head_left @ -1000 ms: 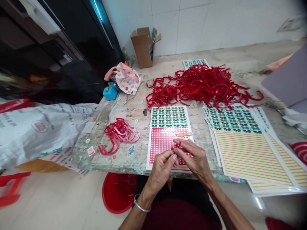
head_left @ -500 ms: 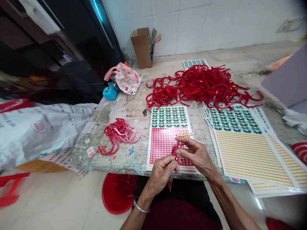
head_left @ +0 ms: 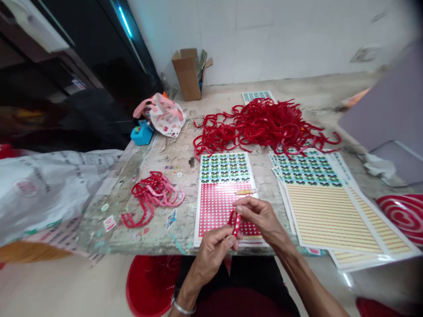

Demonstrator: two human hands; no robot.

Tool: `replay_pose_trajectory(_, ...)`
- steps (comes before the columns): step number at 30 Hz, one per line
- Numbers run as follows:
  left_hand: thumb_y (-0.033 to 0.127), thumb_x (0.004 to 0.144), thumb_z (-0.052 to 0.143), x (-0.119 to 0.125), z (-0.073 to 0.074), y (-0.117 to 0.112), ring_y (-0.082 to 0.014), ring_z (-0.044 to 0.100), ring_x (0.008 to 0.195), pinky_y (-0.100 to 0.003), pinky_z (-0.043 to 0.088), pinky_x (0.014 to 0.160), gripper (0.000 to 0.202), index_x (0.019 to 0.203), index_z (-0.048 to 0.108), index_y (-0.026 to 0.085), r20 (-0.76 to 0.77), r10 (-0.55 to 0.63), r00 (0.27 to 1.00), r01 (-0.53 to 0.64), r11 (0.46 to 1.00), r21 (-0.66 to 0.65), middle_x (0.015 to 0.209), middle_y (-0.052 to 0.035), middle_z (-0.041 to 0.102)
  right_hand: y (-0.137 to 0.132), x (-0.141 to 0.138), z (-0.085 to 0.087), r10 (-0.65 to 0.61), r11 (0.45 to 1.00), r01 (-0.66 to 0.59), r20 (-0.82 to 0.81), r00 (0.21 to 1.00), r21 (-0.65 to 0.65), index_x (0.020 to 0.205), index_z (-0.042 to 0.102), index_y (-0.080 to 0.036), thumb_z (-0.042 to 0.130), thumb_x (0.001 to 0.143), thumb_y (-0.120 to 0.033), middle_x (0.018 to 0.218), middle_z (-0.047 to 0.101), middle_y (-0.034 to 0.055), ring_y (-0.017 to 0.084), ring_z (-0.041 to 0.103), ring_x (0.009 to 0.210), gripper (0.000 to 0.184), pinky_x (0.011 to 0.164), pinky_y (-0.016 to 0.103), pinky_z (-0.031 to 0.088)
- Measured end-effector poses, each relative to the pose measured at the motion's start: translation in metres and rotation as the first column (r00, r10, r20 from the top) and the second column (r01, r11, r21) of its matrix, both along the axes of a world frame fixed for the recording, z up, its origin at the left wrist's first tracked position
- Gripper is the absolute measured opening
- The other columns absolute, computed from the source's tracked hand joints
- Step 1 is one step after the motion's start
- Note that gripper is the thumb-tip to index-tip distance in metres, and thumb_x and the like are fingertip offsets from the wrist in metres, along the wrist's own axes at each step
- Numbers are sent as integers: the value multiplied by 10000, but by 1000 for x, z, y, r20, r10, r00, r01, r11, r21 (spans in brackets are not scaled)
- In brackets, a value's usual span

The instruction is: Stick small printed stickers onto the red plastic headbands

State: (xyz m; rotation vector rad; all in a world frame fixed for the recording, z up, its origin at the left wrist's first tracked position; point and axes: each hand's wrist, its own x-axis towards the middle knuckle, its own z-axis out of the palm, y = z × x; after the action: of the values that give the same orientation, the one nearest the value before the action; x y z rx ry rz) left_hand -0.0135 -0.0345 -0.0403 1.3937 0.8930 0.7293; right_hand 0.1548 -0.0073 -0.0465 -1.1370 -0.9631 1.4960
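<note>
My left hand (head_left: 213,255) and my right hand (head_left: 259,218) are close together over a sticker sheet (head_left: 224,169) printed with rows of butterflies and pink hearts. Both hands pinch a narrow red plastic band (head_left: 236,223), and a strip of its length stands upright between them. My right fingertips rest near its top. A small yellow stick (head_left: 246,191) lies on the sheet just beyond my right hand. A tangled heap of red bands (head_left: 261,125) lies farther off, and a smaller heap of red and pink bands (head_left: 153,193) sits to my left.
Stacked sheets of striped and butterfly stickers (head_left: 320,202) lie to the right on the worn, sticker-marked table (head_left: 172,156). A white woven sack (head_left: 42,189) bulges at the left edge. A red basin (head_left: 150,284) sits on the floor below the table's front edge.
The view has shifted, moving the table left and lower in the frame. My hands have come slightly closer to me, and the red band now stands more upright between them.
</note>
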Motion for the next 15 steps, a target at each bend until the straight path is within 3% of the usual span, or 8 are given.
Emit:
replay_pose_trajectory(6,305,872,432,-7,-9,2,-139,516,648,-231,395,641,307,667,602,152,-99,-28,995,31,999,28,636,-18,566,4,-2,-6,98,994,-97,4,995,-48,768,610,-141,580,772,-449,610,580,-19,77,544,496,309,492,200,486)
replay_pose_trajectory(9,321,855,456,-17,-16,10,-169,549,734,-257,431,706,260,744,632,165,-236,136,962,-105,984,141,738,-42,610,13,3,-14,96,995,-92,97,991,-42,859,619,-144,532,796,-479,681,634,21,107,588,561,351,554,235,508)
replay_pose_trajectory(11,315,849,460,-28,-23,21,-200,556,868,-301,433,806,235,831,642,167,-312,312,897,-224,932,285,884,-76,617,28,12,-19,36,998,-48,257,966,40,898,628,-151,488,820,-479,756,661,49,134,613,625,364,585,255,511)
replay_pose_trajectory(13,285,866,413,-41,-31,37,-211,543,928,-338,425,851,253,906,631,163,-345,433,833,-266,859,437,966,-99,588,53,27,-24,-96,981,-3,494,864,196,875,646,-164,445,843,-456,773,670,51,158,620,654,356,590,266,497)
replay_pose_trajectory(14,269,867,401,-48,-36,46,-214,535,939,-345,431,845,255,930,623,159,-362,477,801,-263,824,502,994,-107,569,68,35,-27,-232,950,33,628,743,311,843,658,-176,435,845,-437,762,670,43,164,618,661,343,607,272,486)
replay_pose_trajectory(15,258,858,410,-55,-42,56,-219,527,939,-354,436,834,244,923,620,154,-370,544,753,-276,771,574,1022,-115,546,85,44,-28,-288,935,53,663,691,351,838,665,-178,460,831,-409,802,672,51,183,616,708,309,654,291,476)
